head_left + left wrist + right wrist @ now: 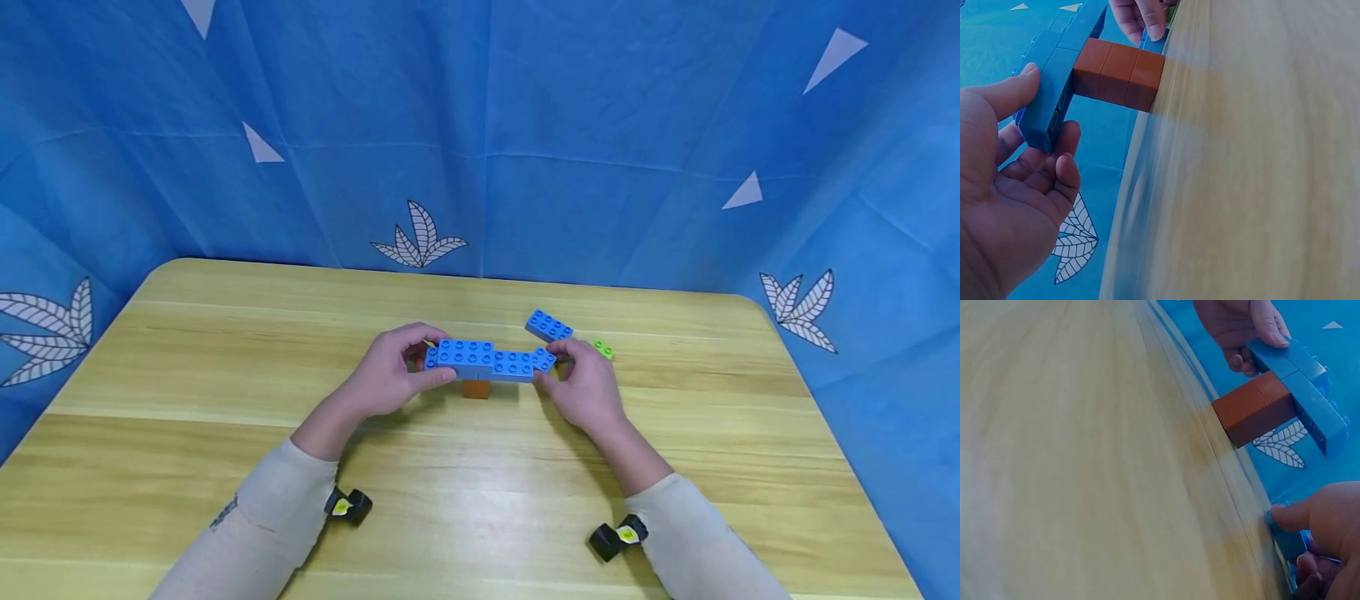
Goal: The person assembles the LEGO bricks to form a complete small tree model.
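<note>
A blue beam of toy building bricks [465,357] lies across a column of stacked reddish-brown bricks [1119,74] standing on the table. My left hand [390,371] grips the beam's left end, thumb on the near side and fingers behind and below. Off the beam's right end, my right hand [588,387] pinches a small blue brick [1287,536] between thumb and fingers. Both wrist views show this brick low by the tabletop, below the beam and apart from it. In the head view it overlaps the beam's end.
Behind my right hand a loose blue brick [550,325] lies on the wooden table [450,500]. A lime-green brick [603,349] is beside it, partly hidden by the hand. A blue patterned curtain [480,125] hangs behind the table.
</note>
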